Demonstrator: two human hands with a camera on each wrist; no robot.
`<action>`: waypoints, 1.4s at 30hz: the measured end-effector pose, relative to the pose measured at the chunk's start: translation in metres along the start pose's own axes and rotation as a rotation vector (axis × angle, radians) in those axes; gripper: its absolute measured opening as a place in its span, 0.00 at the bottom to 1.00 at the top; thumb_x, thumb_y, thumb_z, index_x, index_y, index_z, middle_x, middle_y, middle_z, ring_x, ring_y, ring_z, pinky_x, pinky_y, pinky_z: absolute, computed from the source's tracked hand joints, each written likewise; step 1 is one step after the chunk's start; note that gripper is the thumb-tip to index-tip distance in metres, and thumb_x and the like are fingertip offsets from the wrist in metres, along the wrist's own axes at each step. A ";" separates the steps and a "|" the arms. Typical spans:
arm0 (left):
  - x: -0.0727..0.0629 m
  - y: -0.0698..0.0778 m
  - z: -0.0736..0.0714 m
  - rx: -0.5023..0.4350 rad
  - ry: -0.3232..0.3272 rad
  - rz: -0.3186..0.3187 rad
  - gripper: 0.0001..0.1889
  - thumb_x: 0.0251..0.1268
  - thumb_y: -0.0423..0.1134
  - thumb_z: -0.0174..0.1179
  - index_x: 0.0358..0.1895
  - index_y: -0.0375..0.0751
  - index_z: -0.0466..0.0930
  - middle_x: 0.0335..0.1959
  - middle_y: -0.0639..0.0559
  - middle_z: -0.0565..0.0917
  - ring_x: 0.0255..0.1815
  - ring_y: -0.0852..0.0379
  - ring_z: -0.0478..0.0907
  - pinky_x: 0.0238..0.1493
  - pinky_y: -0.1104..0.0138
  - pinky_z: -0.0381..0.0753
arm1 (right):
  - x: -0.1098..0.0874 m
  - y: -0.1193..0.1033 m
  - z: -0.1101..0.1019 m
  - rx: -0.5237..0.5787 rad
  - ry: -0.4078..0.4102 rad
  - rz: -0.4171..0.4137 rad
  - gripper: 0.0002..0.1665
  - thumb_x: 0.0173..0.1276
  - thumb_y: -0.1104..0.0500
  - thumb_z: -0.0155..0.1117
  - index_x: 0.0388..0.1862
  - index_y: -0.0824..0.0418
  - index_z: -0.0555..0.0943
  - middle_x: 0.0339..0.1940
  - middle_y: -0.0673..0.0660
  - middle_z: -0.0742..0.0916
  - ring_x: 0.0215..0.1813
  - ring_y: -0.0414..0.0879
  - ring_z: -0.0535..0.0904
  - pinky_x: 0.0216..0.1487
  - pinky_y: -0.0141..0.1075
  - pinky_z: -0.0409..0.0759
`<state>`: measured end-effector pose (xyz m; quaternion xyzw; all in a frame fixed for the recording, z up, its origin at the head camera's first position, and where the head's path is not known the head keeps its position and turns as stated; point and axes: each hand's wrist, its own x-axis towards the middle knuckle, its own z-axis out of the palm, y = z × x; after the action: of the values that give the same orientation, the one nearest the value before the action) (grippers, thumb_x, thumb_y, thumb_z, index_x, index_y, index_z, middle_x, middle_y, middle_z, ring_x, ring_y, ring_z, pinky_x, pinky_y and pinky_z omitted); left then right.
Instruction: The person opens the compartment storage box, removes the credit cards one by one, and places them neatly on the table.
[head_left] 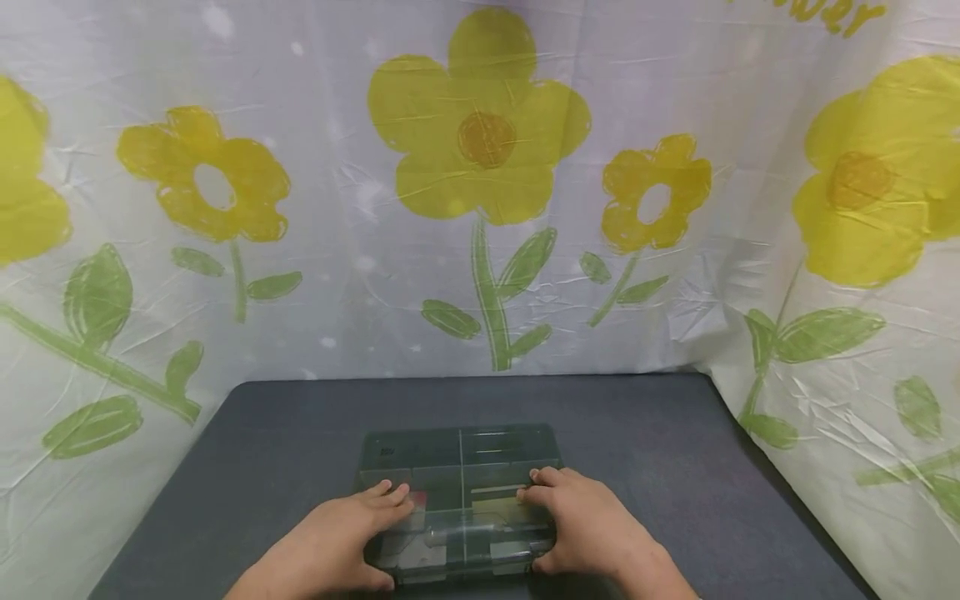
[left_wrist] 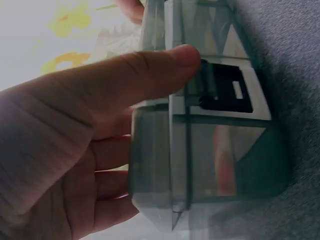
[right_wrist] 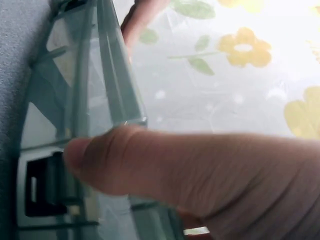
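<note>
A see-through, dark green plastic storage box (head_left: 411, 446) with a lidded, divided top lies on the table in front of me. My left hand (head_left: 337, 533) holds its near left part, fingers spread over the lid and thumb down at the front. In the left wrist view that thumb presses beside a black latch (left_wrist: 232, 89). On the near right part, my right hand (head_left: 588, 523) grips in the same way, its thumb on another black latch (right_wrist: 42, 185) in the right wrist view. Pale flat pieces and a reddish item (left_wrist: 224, 165) show through the walls.
The box stands on a dark grey table (head_left: 637, 433) with rounded far corners. Behind and along both sides hangs a white sheet (head_left: 337, 292) printed with yellow flowers and green leaves.
</note>
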<state>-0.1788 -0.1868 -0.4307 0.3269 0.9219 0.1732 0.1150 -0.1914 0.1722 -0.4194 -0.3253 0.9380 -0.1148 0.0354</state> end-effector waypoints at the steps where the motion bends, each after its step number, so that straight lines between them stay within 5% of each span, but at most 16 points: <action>1: -0.001 0.000 -0.001 0.000 0.010 0.008 0.43 0.53 0.54 0.78 0.74 0.46 0.74 0.75 0.45 0.71 0.75 0.42 0.66 0.53 0.57 0.81 | 0.000 0.000 -0.002 0.018 -0.006 0.005 0.42 0.48 0.43 0.86 0.64 0.50 0.84 0.67 0.57 0.81 0.63 0.56 0.79 0.51 0.50 0.82; 12: -0.009 0.001 -0.019 -0.014 0.119 0.092 0.31 0.62 0.59 0.72 0.65 0.48 0.83 0.70 0.50 0.77 0.70 0.47 0.74 0.52 0.51 0.82 | -0.007 0.008 -0.020 0.200 0.005 0.018 0.36 0.51 0.50 0.81 0.63 0.50 0.85 0.70 0.54 0.81 0.69 0.55 0.77 0.54 0.54 0.81; 16: -0.008 0.000 -0.034 -0.104 0.170 0.125 0.25 0.65 0.60 0.69 0.59 0.49 0.86 0.64 0.56 0.80 0.62 0.52 0.79 0.52 0.53 0.82 | -0.007 0.013 -0.032 0.304 0.026 0.029 0.34 0.51 0.55 0.80 0.61 0.52 0.85 0.69 0.52 0.81 0.71 0.54 0.75 0.51 0.50 0.80; 20: -0.006 -0.002 -0.047 -0.223 0.187 0.144 0.20 0.65 0.57 0.70 0.56 0.53 0.87 0.56 0.61 0.80 0.55 0.57 0.80 0.51 0.57 0.82 | -0.004 0.018 -0.043 0.390 0.000 0.035 0.32 0.53 0.57 0.78 0.61 0.53 0.86 0.68 0.55 0.82 0.55 0.48 0.84 0.36 0.40 0.74; 23: -0.008 -0.004 -0.055 -0.253 0.198 0.135 0.18 0.65 0.57 0.70 0.53 0.55 0.87 0.53 0.63 0.82 0.54 0.56 0.80 0.51 0.56 0.82 | 0.000 0.021 -0.050 0.464 -0.042 0.045 0.30 0.56 0.56 0.77 0.61 0.52 0.86 0.67 0.56 0.82 0.31 0.45 0.81 0.28 0.37 0.69; 27: -0.014 -0.009 -0.064 -0.323 0.223 0.094 0.16 0.64 0.54 0.72 0.52 0.56 0.87 0.51 0.63 0.85 0.55 0.56 0.82 0.54 0.56 0.81 | 0.005 0.023 -0.060 0.534 -0.058 0.061 0.27 0.60 0.49 0.77 0.60 0.47 0.86 0.62 0.51 0.86 0.42 0.50 0.85 0.35 0.40 0.75; 30: -0.015 -0.016 -0.066 -0.390 0.241 0.108 0.15 0.67 0.49 0.71 0.54 0.55 0.87 0.53 0.59 0.86 0.55 0.57 0.82 0.55 0.57 0.80 | 0.005 0.026 -0.062 0.587 -0.048 0.053 0.26 0.62 0.46 0.77 0.59 0.46 0.87 0.57 0.49 0.88 0.65 0.58 0.79 0.51 0.52 0.79; 34: -0.014 -0.022 -0.061 -0.405 0.310 0.168 0.13 0.69 0.44 0.69 0.55 0.55 0.87 0.53 0.56 0.87 0.55 0.59 0.82 0.53 0.61 0.81 | 0.003 0.031 -0.063 0.634 -0.027 0.039 0.24 0.65 0.45 0.76 0.59 0.48 0.87 0.58 0.50 0.87 0.65 0.59 0.79 0.58 0.58 0.78; 42: -0.001 -0.023 -0.059 -0.271 0.592 0.241 0.13 0.65 0.37 0.73 0.50 0.56 0.88 0.48 0.63 0.86 0.46 0.61 0.83 0.42 0.65 0.81 | 0.006 0.037 -0.060 0.648 0.170 0.009 0.19 0.68 0.46 0.73 0.56 0.48 0.87 0.56 0.48 0.87 0.61 0.51 0.81 0.53 0.39 0.81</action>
<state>-0.2104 -0.2183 -0.3857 0.3508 0.8387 0.3938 -0.1361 -0.2267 0.2082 -0.3703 -0.2823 0.8536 -0.4337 0.0593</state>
